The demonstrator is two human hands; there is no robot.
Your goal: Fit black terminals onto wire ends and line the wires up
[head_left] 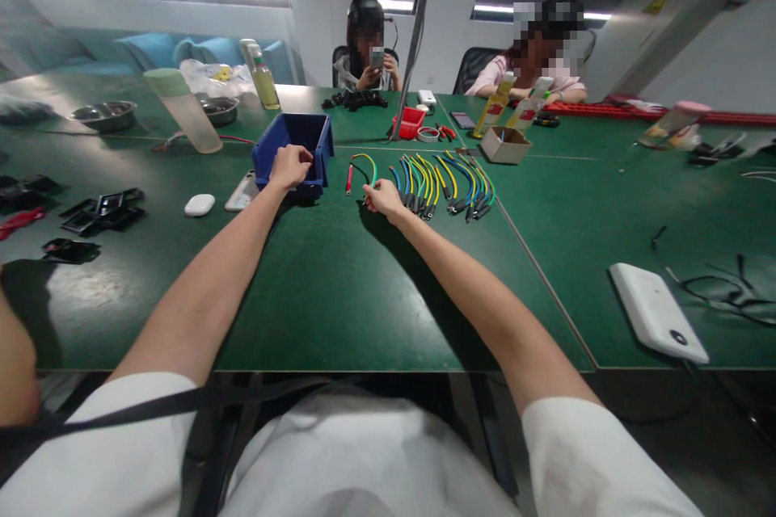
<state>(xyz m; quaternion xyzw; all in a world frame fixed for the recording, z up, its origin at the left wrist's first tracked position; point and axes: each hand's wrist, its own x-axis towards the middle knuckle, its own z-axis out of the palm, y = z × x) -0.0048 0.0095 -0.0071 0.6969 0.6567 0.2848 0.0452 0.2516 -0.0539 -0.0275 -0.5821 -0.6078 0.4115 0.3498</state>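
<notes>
My left hand [292, 167] reaches over the near side of a blue plastic bin [272, 147], its fingers curled down inside. What they hold, if anything, is hidden. To the right of the bin, my right hand [383, 198] pinches the end of a short cable [367, 159], which arcs up and back toward a red sleeved end [348, 179] on the table. Just beyond that hand lies a row of short blue, yellow and green wires [433, 178] with dark sleeves and metal terminals at their near ends.
A white earbud case [200, 205] and a phone [241, 192] lie left of the bin. Behind are a red tray [409, 123], a small cardboard box [505, 147] and bottles [265, 81]. A metal pole [414, 40] rises mid-table. Two people sit opposite. A white device [658, 311] lies at right.
</notes>
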